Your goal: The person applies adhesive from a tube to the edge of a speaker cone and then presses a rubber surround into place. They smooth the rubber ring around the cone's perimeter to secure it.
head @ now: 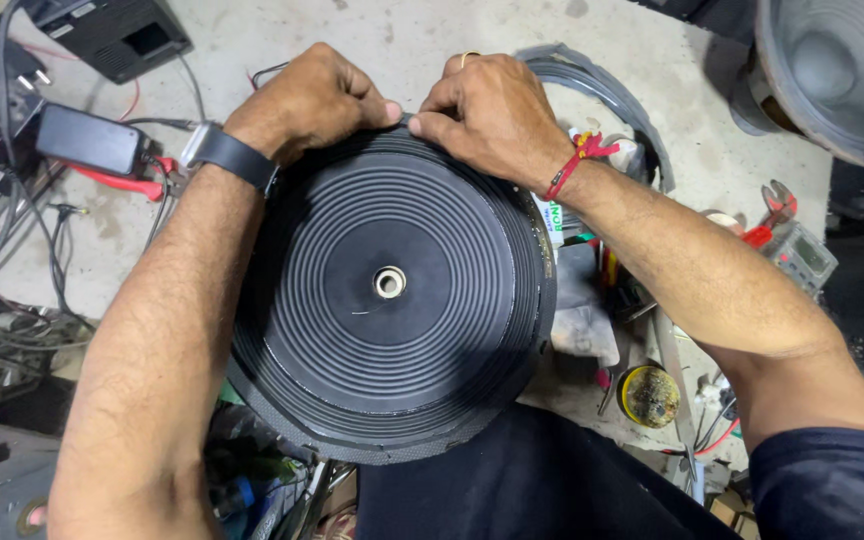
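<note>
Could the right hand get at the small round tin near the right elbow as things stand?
Probably yes. The right hand is pressing the speaker cone's far rim, but the tin lies uncovered beside the right forearm, with only loose tools around it.

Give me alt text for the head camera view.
Both hands, left hand and right hand, press the far rim of a large black ribbed speaker cone. Cables and a black adapter lie left, red-handled pliers right.
</note>
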